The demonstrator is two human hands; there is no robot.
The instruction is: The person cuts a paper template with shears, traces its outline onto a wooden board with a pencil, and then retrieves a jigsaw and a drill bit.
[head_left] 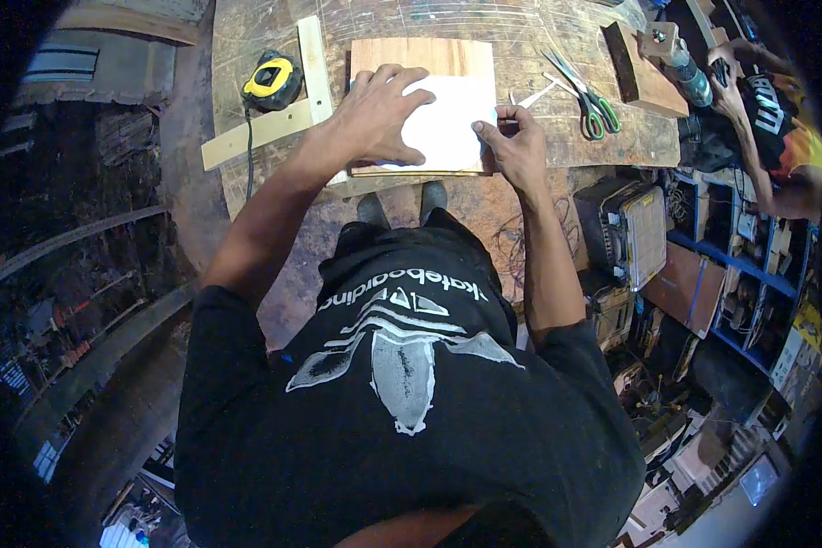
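Observation:
A white sheet (449, 117) lies over a flat wooden board (420, 57) at the front of the workbench, with the board's far part bare. My left hand (374, 114) rests on the sheet's left side, its fingers spread. At the right edge, my right hand (519, 151) pinches the sheet between thumb and fingers. Green-and-black-handled scissors (592, 108) lie partly opened to the right of that hand, beside a thin white strip (537, 94). Left of the board are a yellow-and-black tape measure (272, 82) and pale flat strips (258, 137) with holes, meeting at a corner.
The worn workbench (557, 27) ends just in front of me. A wooden block (644, 78) sits on its right side, where another person's hand (723, 82) is near a power drill (692, 84). Toolcase (626, 233) and blue shelving (749, 265) stand on the right.

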